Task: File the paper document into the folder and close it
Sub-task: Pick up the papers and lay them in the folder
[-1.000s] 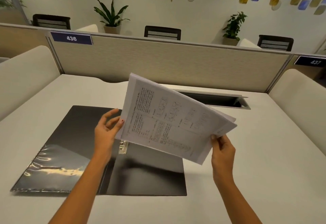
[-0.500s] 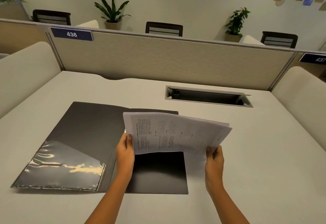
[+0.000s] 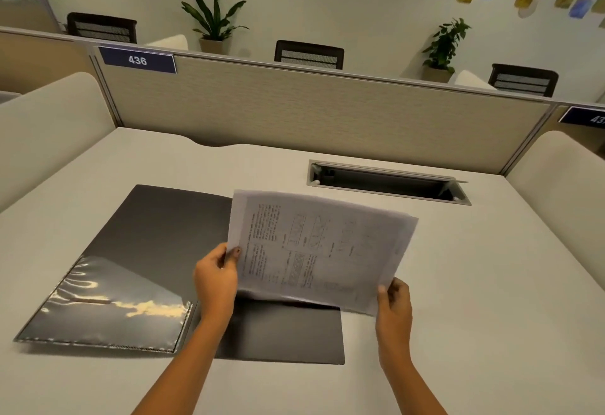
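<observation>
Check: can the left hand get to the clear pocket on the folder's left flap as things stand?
Probably not yet. The left hand is gripping the paper together with the right hand. The clear pocket lies uncovered beside it, so once the hand lets go, the way looks free.

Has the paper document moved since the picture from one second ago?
Yes. The paper document has come down toward the open folder on the desk, and now lies flatter over its right half.

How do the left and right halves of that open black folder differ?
The left half lies fully in view, while the right half is mostly hidden under the paper. The left half carries a shiny clear pocket; the visible part of the right half shows none. Both are black and lie flat on the desk.
</observation>
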The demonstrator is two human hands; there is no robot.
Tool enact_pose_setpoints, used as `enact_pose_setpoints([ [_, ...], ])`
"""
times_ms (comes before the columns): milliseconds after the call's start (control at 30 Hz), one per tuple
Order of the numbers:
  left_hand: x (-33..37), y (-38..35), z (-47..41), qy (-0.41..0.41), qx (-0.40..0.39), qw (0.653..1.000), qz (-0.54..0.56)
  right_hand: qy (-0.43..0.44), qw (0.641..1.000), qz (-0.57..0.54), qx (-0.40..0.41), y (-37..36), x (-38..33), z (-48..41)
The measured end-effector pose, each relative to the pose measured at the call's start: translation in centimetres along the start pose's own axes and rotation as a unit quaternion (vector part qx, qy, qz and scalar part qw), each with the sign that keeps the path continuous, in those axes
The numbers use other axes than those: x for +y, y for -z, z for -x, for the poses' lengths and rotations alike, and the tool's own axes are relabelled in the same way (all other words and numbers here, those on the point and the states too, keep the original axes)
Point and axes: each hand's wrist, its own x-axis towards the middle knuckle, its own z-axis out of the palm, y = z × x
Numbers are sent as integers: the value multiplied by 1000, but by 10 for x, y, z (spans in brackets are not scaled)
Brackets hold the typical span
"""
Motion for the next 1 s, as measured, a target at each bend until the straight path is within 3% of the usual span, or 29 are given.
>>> enact_pose_setpoints([
  [167,60,16,-20,-156,62,985,-47,48,990,123,57,-2,-28,2],
  [267,102,25,-29,-281,75,951,-101,190,968,132,95,-9,-63,16],
  [400,144,30,-39,-385,60,910,-144,315,942,98,61,-15,-107,26],
  [600,173,30,-38,-455,35,868,-195,258,960,19,-110,-23,-130,16],
  [767,176,31,-35,-522,105,821,-204,231,970,-26,-68,-27,-119,5],
  [900,163,20,-34,-481,153,846,-170,214,975,-66,-5,-30,-119,4],
  [1000,146,8,-26,-323,142,935,-31,206,974,-78,42,-31,-120,3],
])
